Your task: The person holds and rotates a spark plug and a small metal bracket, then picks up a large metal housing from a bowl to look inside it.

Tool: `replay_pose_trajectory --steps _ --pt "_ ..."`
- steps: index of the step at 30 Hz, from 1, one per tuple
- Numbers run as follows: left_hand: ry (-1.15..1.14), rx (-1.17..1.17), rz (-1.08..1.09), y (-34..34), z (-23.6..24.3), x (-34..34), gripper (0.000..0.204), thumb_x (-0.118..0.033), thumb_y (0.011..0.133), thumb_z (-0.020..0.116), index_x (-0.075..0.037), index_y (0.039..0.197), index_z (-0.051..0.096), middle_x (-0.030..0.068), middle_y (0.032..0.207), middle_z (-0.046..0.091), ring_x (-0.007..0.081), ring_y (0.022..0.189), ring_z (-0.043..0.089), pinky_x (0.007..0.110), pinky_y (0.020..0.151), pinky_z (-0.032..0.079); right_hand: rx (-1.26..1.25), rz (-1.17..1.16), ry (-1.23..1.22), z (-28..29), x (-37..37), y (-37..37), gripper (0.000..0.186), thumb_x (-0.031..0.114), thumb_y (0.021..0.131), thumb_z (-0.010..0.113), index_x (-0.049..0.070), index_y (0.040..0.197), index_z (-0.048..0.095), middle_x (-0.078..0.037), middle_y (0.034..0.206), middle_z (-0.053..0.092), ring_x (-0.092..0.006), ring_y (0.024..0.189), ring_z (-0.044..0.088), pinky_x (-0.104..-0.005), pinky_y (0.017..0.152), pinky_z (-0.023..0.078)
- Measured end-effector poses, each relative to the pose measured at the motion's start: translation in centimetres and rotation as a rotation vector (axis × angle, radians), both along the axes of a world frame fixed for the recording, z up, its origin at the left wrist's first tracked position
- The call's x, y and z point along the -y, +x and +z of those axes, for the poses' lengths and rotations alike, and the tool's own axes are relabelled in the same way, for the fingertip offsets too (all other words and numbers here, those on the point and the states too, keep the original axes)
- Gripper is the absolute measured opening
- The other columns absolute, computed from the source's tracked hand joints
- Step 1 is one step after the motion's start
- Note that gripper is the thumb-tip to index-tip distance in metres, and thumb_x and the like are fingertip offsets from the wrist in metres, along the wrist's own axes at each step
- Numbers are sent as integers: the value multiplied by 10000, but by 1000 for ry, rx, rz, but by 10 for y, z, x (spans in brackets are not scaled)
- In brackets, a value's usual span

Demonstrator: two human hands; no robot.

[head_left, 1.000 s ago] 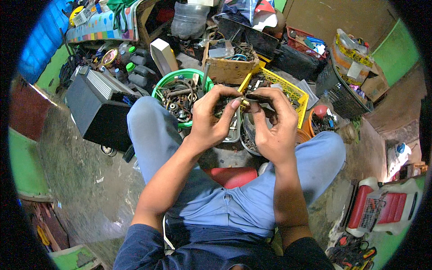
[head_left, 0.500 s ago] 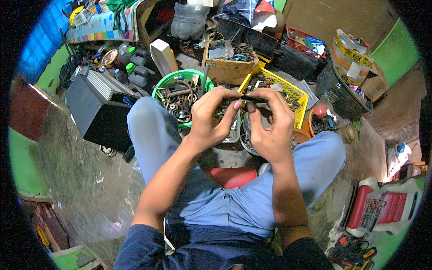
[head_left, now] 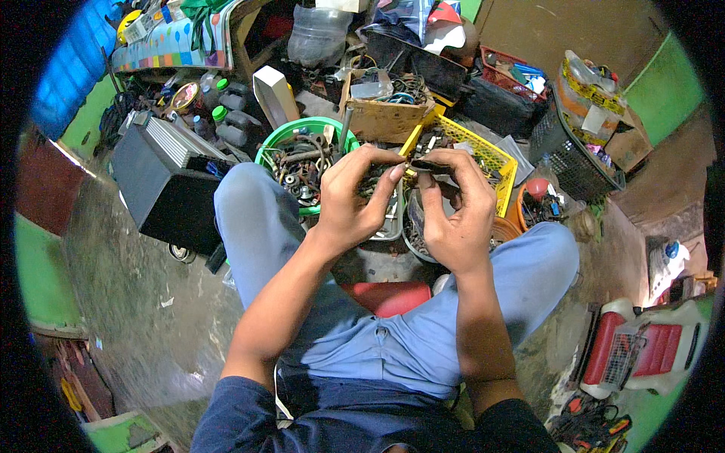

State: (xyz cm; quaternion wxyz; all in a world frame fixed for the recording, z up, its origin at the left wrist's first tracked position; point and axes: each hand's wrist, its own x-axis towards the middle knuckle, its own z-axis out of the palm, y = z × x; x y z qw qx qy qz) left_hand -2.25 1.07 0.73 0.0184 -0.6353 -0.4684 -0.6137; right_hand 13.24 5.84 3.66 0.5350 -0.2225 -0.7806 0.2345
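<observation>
Both hands are raised in front of me above the containers, fingertips almost meeting. My right hand (head_left: 457, 208) pinches a small dark flat piece (head_left: 432, 166) between thumb and fingers. Thumb and forefinger of my left hand (head_left: 351, 198) close at the piece's left end, where a tiny light-coloured bit shows; what they grip there is too small to make out. Below and behind the hands stand a green basin (head_left: 263, 155) of metal parts, a yellow crate (head_left: 504, 151) of parts, and a round tub (head_left: 411, 240) of small dark pieces.
A black box-shaped case (head_left: 170, 200) stands beyond my left knee. Farther back are a wooden box (head_left: 381, 121) of cables and several bottles with green caps. At the right are an orange bucket (head_left: 521, 208), a black basket (head_left: 574, 155) and a red-and-white seat (head_left: 655, 349).
The dark piece has tilted slightly between my fingers, and the fingertips have drawn a little apart. My arms stay in nearly the same place.
</observation>
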Motion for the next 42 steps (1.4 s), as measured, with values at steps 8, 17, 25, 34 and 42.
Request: replay_pose_trajectory --steps 8,17,25,34,42 --pt "0 15 7 -1 1 0 111 18 841 692 26 944 650 150 838 658 294 760 661 355 688 512 7 12 -50 0 3 -2 160 -23 802 616 -20 962 605 -173 898 636 -356 820 667 -396 734 519" --pt "-9 18 -14 1 1 2 110 20 840 692 27 942 650 148 832 655 296 760 660 356 683 511 -62 23 -22 -2 1 -1 177 -31 797 619 -21 974 607 -167 894 635 -327 807 667 -385 725 526" --pt "-9 26 -4 1 2 1 100 13 844 690 23 937 653 146 826 657 289 751 662 351 681 512 -12 1 -30 1 1 -2 172 -31 806 611 -24 978 606 -172 910 639 -326 813 670 -380 733 527" --pt "-3 23 3 0 -1 0 98 0 861 674 22 956 656 136 824 658 243 746 656 329 697 499 -88 53 -127 -2 5 -3 172 -41 806 625 -23 977 614 -170 940 648 -327 865 679 -379 769 531" --pt "-35 63 -10 1 3 2 82 -8 869 675 29 937 648 144 822 661 254 752 666 334 684 512 30 -2 -126 -1 2 -1 179 -32 813 618 -29 992 616 -172 928 652 -336 856 685 -388 759 534"
